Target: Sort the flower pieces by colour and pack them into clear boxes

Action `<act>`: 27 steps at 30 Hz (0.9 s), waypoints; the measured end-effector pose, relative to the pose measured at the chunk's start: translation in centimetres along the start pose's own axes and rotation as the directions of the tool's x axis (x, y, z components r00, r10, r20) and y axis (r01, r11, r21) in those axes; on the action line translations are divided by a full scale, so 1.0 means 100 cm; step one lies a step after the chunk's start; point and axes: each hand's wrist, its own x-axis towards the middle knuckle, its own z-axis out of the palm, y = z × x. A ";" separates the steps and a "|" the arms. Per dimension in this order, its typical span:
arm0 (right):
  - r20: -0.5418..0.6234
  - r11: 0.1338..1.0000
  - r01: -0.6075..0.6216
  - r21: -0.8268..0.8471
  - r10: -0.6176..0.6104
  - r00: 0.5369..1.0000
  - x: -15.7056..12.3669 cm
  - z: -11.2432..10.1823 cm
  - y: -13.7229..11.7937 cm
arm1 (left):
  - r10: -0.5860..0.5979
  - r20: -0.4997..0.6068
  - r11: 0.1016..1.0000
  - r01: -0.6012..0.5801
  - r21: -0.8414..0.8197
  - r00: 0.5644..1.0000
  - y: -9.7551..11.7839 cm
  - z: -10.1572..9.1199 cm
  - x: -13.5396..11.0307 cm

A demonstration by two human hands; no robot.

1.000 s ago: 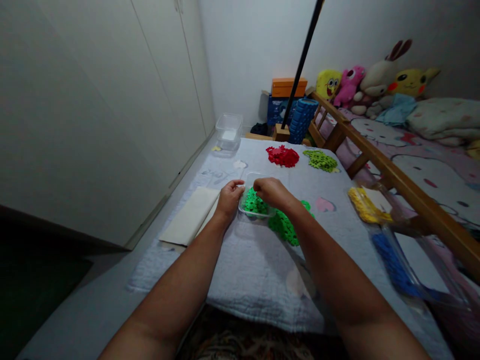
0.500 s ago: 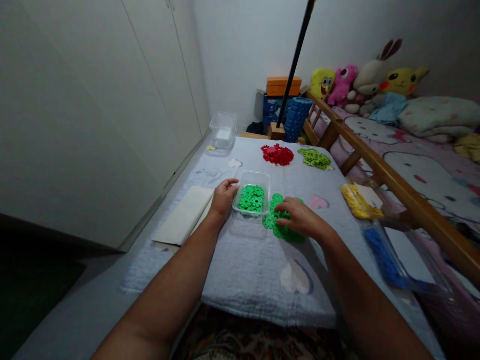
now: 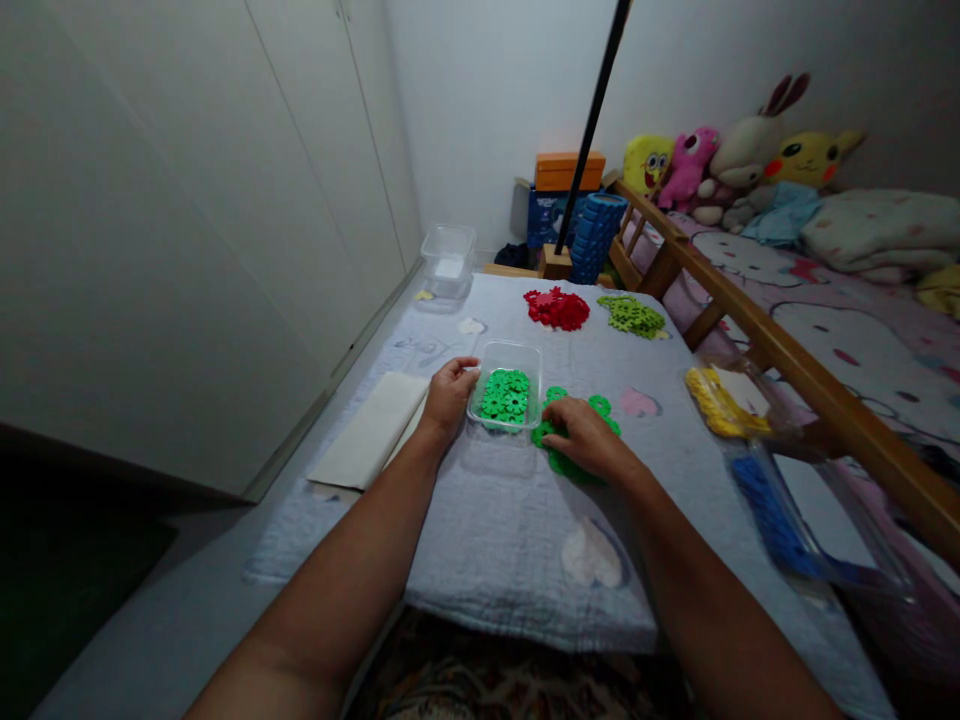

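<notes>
A clear plastic container [image 3: 541, 385] stands mid-table with several green flower-shaped pieces [image 3: 506, 397] inside. My left hand [image 3: 450, 390] grips its left rim, with the thumb and fingers closed on the wall. To the right of the container lies a loose pile of the same green pieces [image 3: 600, 406], spread on the cloth. Over that pile, my right hand [image 3: 581, 432] is curled with its fingertips down on pieces at the pile's left side. The palm hides much of the pile, and how many pieces the fingers pinch cannot be made out.
Red pieces [image 3: 556, 309] and lime-green pieces [image 3: 634, 316] lie in heaps farther back. Stacked clear containers [image 3: 448, 250] stand at the far left corner. A folded cream cloth [image 3: 371, 430] is left of my arm. Yellow [image 3: 724, 402] and blue [image 3: 776, 510] packs border the wooden bed rail [image 3: 810, 365].
My right hand has shifted slightly left across the green pile, toward the container, uncovering pieces on the pile's right side. My left hand stays on the container.
</notes>
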 end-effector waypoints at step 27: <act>0.238 0.949 0.128 -0.286 -0.059 0.969 0.062 -0.035 -0.065 | -0.005 -0.008 1.000 0.005 -0.002 1.000 0.003 0.002 0.000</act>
